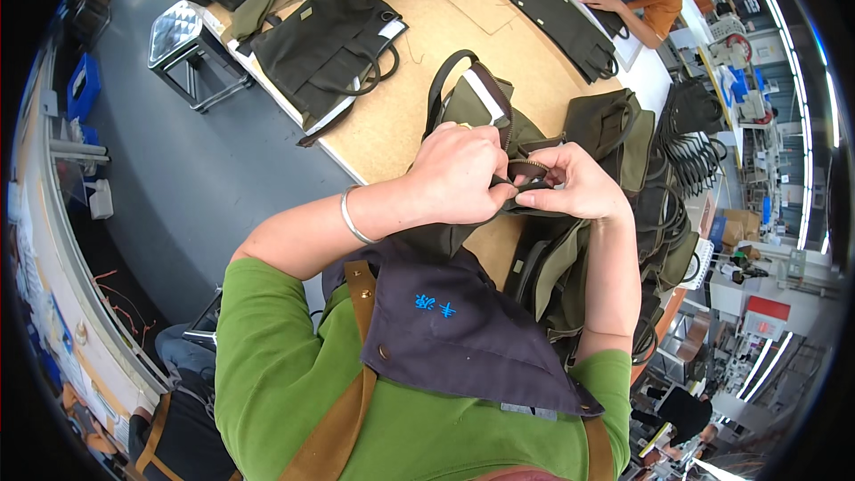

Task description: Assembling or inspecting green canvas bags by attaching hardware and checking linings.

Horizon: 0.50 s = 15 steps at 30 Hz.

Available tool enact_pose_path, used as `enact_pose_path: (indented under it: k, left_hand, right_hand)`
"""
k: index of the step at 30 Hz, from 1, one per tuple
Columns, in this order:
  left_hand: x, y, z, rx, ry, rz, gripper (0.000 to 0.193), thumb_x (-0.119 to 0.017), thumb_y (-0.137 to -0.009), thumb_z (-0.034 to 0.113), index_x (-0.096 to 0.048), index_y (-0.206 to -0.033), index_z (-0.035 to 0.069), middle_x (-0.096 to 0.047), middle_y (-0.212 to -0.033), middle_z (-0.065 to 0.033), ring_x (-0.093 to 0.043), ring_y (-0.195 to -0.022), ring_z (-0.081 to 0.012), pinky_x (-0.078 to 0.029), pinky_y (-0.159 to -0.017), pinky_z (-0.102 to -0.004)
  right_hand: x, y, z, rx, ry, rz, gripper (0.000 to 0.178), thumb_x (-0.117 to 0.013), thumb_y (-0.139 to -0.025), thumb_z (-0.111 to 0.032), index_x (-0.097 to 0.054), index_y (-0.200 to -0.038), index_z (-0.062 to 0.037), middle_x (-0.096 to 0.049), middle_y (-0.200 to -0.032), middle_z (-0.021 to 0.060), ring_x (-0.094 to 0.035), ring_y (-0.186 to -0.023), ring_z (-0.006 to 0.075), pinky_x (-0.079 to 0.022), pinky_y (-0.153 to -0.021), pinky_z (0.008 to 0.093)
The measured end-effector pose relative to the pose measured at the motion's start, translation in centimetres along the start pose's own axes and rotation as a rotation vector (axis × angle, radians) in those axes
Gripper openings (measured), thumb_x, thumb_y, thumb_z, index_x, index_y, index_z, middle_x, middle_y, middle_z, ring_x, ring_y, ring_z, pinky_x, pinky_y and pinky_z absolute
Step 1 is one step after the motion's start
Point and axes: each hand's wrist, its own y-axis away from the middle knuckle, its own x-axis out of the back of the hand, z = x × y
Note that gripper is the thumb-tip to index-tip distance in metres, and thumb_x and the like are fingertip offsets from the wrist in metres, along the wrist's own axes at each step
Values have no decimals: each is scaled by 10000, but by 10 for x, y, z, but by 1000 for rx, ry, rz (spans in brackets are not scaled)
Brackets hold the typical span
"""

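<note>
An olive-green bag (482, 100) with a dark handle and a brass-toothed zipper (533, 166) lies at the table's near edge, in front of my body. My left hand (461, 171), a silver bangle on its wrist, is closed with thumb and fingers on the bag's dark edge beside the zipper. Close by, my right hand (577, 182) pinches the same edge on the other side of the zipper's curve. Between the two hands the bag's opening gapes a little. Part of the bag is hidden under my hands and wrists.
A dark green handbag (325, 52) lies flat on the tan table (450, 9) at left. Several more bags (614, 138) are piled close to my right arm. Across the table a person in orange (657, 9) handles dark fabric panels (543, 13). A metal stool (178, 40) stands at left.
</note>
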Motion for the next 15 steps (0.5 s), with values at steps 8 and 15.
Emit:
enact_pose_path:
  k: [8,15]
  left_hand:
    - [1,0,1,-5,40,3,172,-767,-726,222,-726,-762,59,-627,-820,-76,-623,-780,-272,-445,-725,-381]
    - [6,0,-4,-50,62,-54,175,-775,-737,216,-725,-772,52,-645,-841,-87,-641,-810,-287,-484,-717,-396]
  right_hand:
    - [0,0,1,-29,-111,3,183,-723,-798,49,-687,-977,33,-688,-863,7,-593,-771,32,-500,-695,201]
    - [-2,-2,0,-21,-108,-10,169,-716,-801,48,-689,-967,33,-688,-853,6,-587,-769,31,-493,-692,204]
